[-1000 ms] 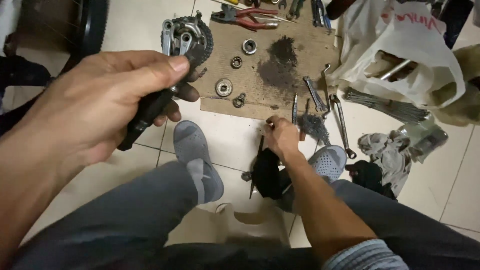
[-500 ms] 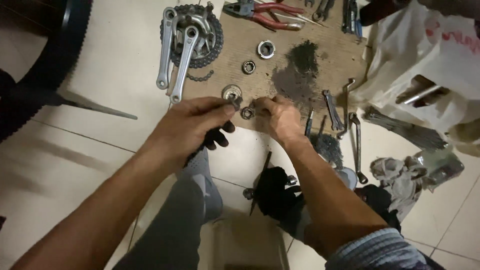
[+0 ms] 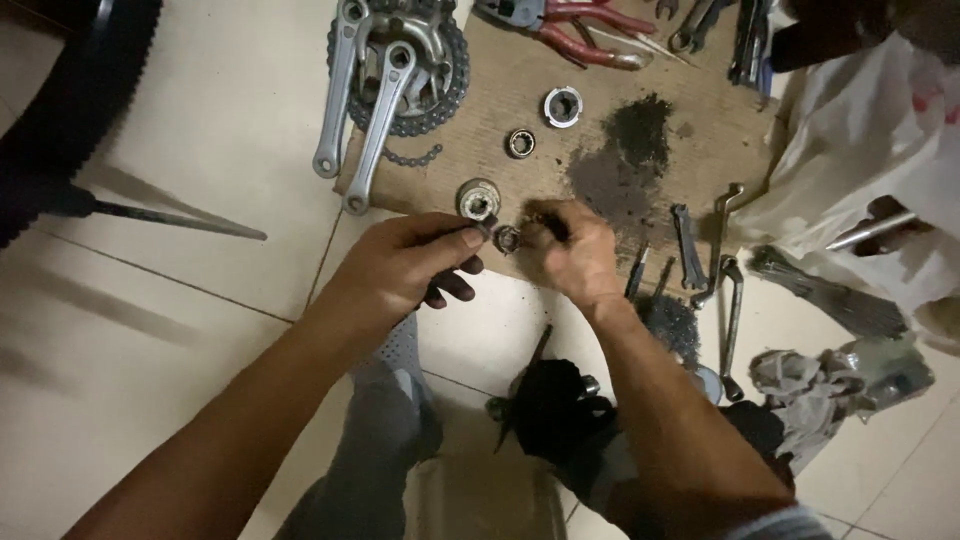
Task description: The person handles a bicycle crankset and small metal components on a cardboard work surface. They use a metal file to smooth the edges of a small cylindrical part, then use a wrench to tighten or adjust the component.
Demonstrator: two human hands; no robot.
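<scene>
A small round greasy metal bearing ring [image 3: 508, 238] sits pinched between the left hand [image 3: 405, 268], which also grips a dark tool handle, and the right hand [image 3: 572, 250], just near the brown cardboard sheet [image 3: 560, 70], apparently mid-fitting, needing steady alignment.

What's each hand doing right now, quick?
Left hand: closed on a dark tool handle.
Right hand: closed, pinching a small metal ring at the tool's tip.

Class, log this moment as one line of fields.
left hand: grips dark tool | right hand: holds small ring part | under: cardboard sheet
</scene>
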